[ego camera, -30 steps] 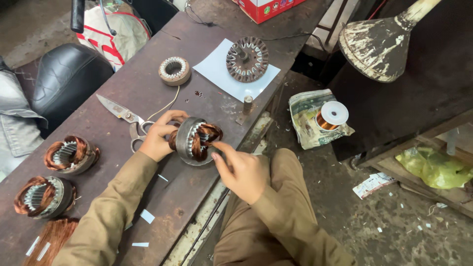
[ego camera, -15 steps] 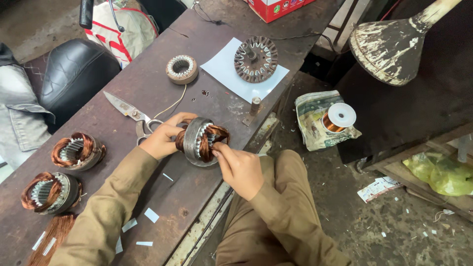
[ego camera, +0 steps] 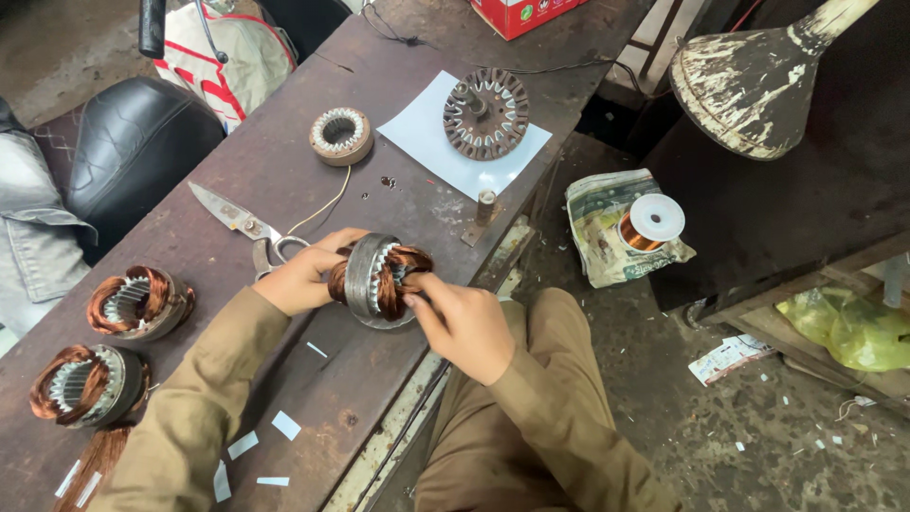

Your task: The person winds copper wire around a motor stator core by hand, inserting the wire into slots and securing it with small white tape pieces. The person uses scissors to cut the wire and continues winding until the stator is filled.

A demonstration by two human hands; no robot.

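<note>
A round metal motor stator (ego camera: 377, 278) wound with copper wire stands on edge near the front edge of the brown workbench (ego camera: 284, 180). My left hand (ego camera: 301, 275) grips its left side. My right hand (ego camera: 464, 322) holds its right side, fingers pressed on the copper coils. Scissors (ego camera: 248, 230) lie just left of my left hand. Both sleeves are tan.
Two wound stators (ego camera: 137, 301) (ego camera: 83, 384) sit at the bench's left. A bare stator ring (ego camera: 341, 136) and a rusty slotted rotor (ego camera: 486, 112) on white paper lie farther back. A copper wire spool (ego camera: 645, 223) rests on a bag on the floor. A black seat (ego camera: 133, 152) is at left.
Both hands stay on the stator; its copper coils appear turned slightly. The view has shifted a little, so the bench items sit further right and up.
</note>
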